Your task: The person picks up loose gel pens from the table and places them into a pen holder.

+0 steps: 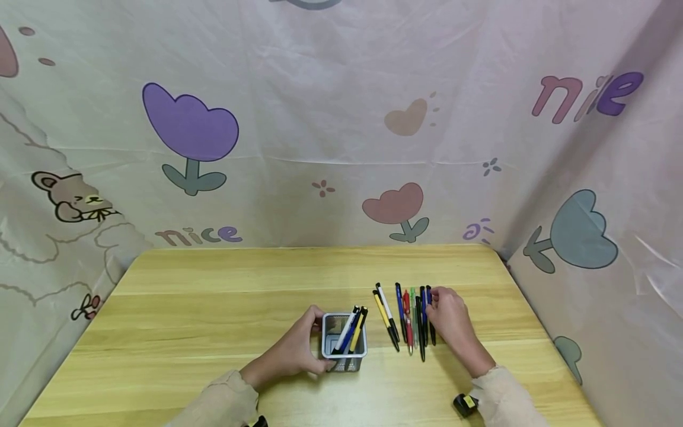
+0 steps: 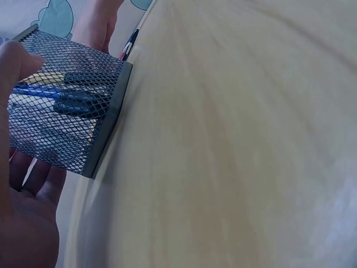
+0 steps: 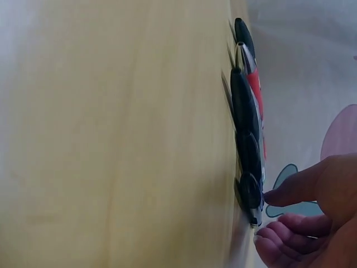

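Fingers, left: the left hand (image 1: 295, 351) curves round the left side of a mesh holder (image 1: 347, 365), thumb toward the near side, gripping it. Fingers, right: the right hand (image 1: 452, 316) sits narrow at the far end of the rightmost blue pen (image 1: 428, 296); the thumb seems to touch it, though whether it is pinched cannot be told.

Holder: near middle of the table, open top up; inside, a white pen (image 1: 346, 330), a blue-barrelled pen (image 1: 349, 340) and a yellow pen (image 1: 358, 329), leaning far-right.

Loose pens: a row right of the holder, including a yellow-black pen (image 1: 381, 306), a red pen (image 1: 408, 326) and a green pen (image 1: 413, 314), dark tips mostly near.

Surface: one table (image 1: 213, 308), yellowish wood grain running left to right, paler sheen at the near middle.

Room: pale printed cloth (image 1: 299, 112) along far, left and right sides, lightly creased. Prints: purple tulip (image 1: 192, 127), far left; pink tulip (image 1: 395, 204), far right of centre; bear (image 1: 74, 198), left; blue-grey tulip (image 1: 581, 231), right.
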Motion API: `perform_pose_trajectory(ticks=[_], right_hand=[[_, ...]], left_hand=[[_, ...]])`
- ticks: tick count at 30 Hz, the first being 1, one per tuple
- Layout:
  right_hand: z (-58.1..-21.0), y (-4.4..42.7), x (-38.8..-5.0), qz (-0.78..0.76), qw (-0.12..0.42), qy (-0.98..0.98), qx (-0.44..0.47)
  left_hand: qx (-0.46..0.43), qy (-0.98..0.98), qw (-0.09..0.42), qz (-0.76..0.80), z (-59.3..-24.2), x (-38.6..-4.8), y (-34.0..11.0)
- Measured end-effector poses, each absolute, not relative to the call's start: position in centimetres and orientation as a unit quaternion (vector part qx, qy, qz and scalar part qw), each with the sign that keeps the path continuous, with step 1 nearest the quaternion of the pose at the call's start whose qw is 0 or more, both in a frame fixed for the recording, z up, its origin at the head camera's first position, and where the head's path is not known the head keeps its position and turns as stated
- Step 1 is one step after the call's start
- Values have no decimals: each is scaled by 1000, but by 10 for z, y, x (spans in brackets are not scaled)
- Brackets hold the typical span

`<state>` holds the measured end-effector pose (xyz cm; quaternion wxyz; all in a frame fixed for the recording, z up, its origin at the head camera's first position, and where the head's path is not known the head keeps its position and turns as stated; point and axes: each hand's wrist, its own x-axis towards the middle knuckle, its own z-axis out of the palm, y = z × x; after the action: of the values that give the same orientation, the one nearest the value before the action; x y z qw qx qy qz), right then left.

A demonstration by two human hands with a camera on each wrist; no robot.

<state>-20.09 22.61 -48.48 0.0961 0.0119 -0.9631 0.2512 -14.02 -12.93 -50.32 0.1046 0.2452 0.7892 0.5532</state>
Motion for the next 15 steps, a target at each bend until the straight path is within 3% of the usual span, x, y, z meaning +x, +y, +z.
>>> perform_pose_trajectory(ticks=[7, 15], right_hand=[[-482, 229, -209, 219, 58, -974, 16], [-472, 233, -219, 189, -27, -982, -8]], left_hand=[[245, 790, 100, 552, -503, -140, -130], [251, 788, 101, 553, -503, -139, -130]])
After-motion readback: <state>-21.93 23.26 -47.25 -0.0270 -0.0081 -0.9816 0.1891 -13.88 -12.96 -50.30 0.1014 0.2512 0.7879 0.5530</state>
